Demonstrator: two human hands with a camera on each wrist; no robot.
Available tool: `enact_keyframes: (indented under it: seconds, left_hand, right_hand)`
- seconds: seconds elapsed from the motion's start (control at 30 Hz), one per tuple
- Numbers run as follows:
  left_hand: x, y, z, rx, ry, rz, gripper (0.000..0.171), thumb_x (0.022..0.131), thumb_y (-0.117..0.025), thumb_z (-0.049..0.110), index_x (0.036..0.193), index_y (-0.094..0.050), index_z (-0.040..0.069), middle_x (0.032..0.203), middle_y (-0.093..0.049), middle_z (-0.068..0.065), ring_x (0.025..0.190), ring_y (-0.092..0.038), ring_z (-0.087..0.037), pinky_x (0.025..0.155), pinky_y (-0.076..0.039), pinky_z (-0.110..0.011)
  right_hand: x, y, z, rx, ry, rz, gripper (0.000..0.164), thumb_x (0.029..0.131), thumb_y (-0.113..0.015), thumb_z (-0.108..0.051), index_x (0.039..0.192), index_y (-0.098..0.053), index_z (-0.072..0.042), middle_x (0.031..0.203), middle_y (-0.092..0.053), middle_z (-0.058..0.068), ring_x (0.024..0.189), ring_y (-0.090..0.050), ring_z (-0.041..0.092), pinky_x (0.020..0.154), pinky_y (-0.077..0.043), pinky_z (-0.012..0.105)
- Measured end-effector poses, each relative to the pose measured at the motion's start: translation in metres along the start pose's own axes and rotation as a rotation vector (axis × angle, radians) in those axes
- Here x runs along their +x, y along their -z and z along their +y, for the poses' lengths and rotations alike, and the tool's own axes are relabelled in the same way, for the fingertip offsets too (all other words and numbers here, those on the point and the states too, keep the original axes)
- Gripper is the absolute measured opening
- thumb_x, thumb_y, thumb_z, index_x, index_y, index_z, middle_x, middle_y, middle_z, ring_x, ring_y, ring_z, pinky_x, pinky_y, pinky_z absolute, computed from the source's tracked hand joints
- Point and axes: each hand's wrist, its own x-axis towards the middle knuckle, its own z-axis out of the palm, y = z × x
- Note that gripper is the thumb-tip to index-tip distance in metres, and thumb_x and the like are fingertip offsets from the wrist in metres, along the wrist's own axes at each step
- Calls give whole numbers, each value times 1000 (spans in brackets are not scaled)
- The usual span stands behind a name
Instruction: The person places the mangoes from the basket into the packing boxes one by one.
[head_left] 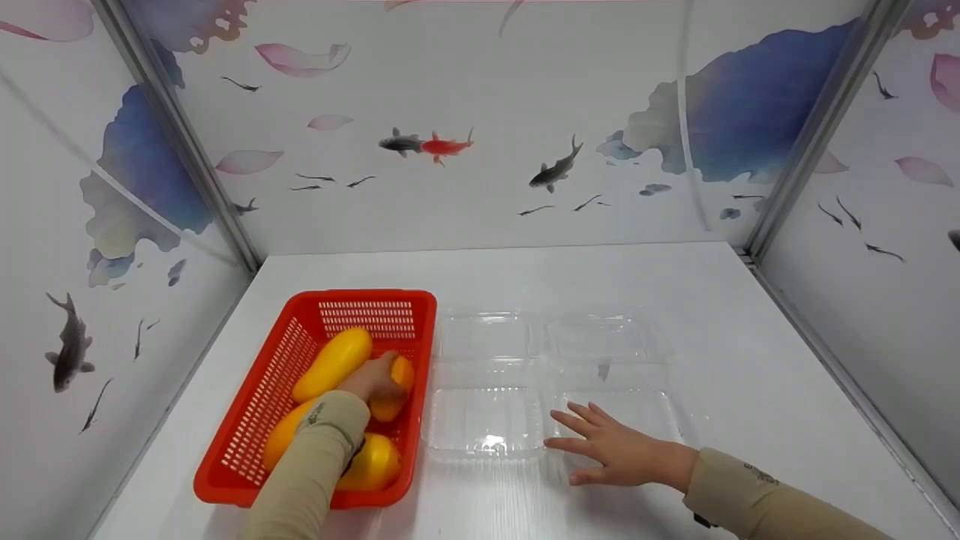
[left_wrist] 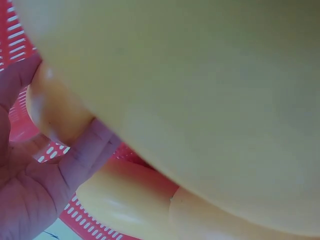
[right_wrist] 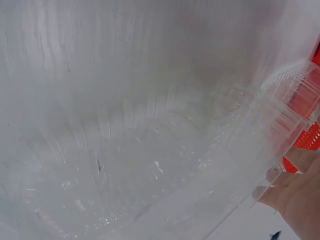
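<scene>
The yellow fruit sits on the right side of the red basket, near its side wall; my left hand pinches it, thumb on one side and fingers round the other; my right hand is spread over the near part of the right clear box, holding nothing, though I cannot tell whether its fingertips touch the plastic. The skin looks smooth and rounded, so I judge a loose pinch could let the fruit roll from my fingers; lifting too low could knock it on the basket rim, which stands between it and the left clear box. Both boxes look thin and light, so a brush of my right hand might shift one. Around my left hand the basket is crowded: a long fruit lies just beside it, another fruit is partly under my sleeve, and a near fruit is by my wrist; these could snag my arm.
</scene>
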Motion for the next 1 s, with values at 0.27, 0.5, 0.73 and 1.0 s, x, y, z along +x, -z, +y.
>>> enact_keyframes:
  seconds: [0.27,0.5,0.73,1.0]
  left_hand:
    - [3,1,-5,-43,-7,13,72,79,-68,18,140,-30,8,121,-51,-18,103,-48,-32,93,-39,-51]
    - [0,7,-4,-133,-4,27,76,80,-68,21,143,-26,11,128,-46,-16,108,-45,-33,94,-38,-54]
    - [-8,21,11,-200,3,57,81,78,-69,20,145,-23,17,128,-44,-13,111,-43,-33,92,-40,-54]
    - [-27,38,48,-138,-39,126,82,78,-70,19,144,-22,20,124,-46,-9,109,-45,-30,93,-41,-50]
  right_hand:
    - [1,3,-1,18,-25,-27,55,88,-52,-45,138,-41,-25,150,-23,13,134,-18,43,103,-14,63]
    - [0,1,0,20,-9,-7,54,89,-52,-43,138,-41,-23,149,-23,14,133,-19,43,102,-15,63]
    - [-1,1,-2,-14,23,28,52,90,-49,-44,137,-43,-21,147,-26,15,131,-22,45,100,-19,63]
    - [-2,3,-2,-15,12,22,54,90,-45,-49,137,-42,-22,148,-26,15,131,-22,44,101,-19,63]
